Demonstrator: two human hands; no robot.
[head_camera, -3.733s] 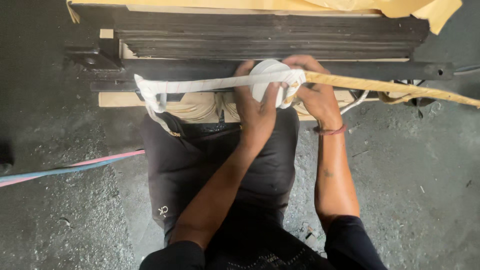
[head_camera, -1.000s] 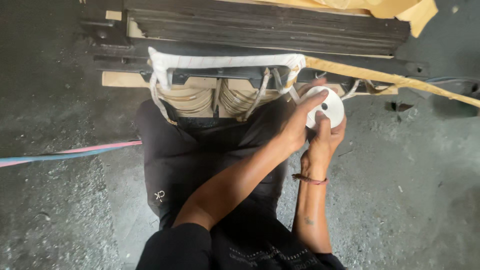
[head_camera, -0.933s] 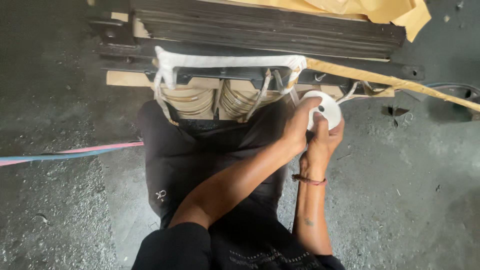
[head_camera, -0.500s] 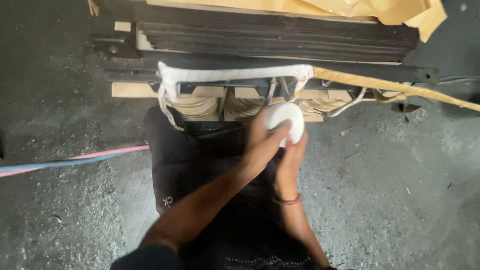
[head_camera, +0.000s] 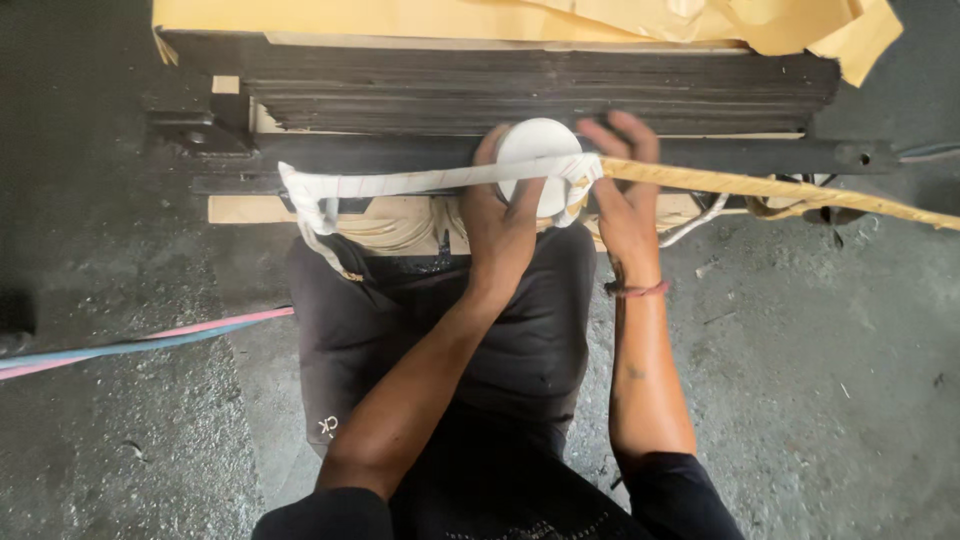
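Note:
My left hand (head_camera: 498, 222) and my right hand (head_camera: 626, 196) together grip a white tape roll (head_camera: 538, 158), held up against a dark metal bar (head_camera: 400, 155). White tape (head_camera: 420, 182) runs from the roll leftward to a wrapped end at the bar's left, above pale coil windings (head_camera: 395, 222). A yellowish wrapped conductor (head_camera: 780, 186) stretches from the roll off to the right. Both forearms reach forward over my lap.
A stack of dark laminated plates (head_camera: 540, 85) topped with yellow paper (head_camera: 600, 20) lies beyond the bar. A pink and blue hose (head_camera: 130, 345) crosses the grey concrete floor (head_camera: 830, 380) at left. Dark cables (head_camera: 925, 150) run at far right.
The tape roll has gone from low at the right, below the bar, up to the top of the bar at the middle. Both hands moved with it, laying tape along the bar.

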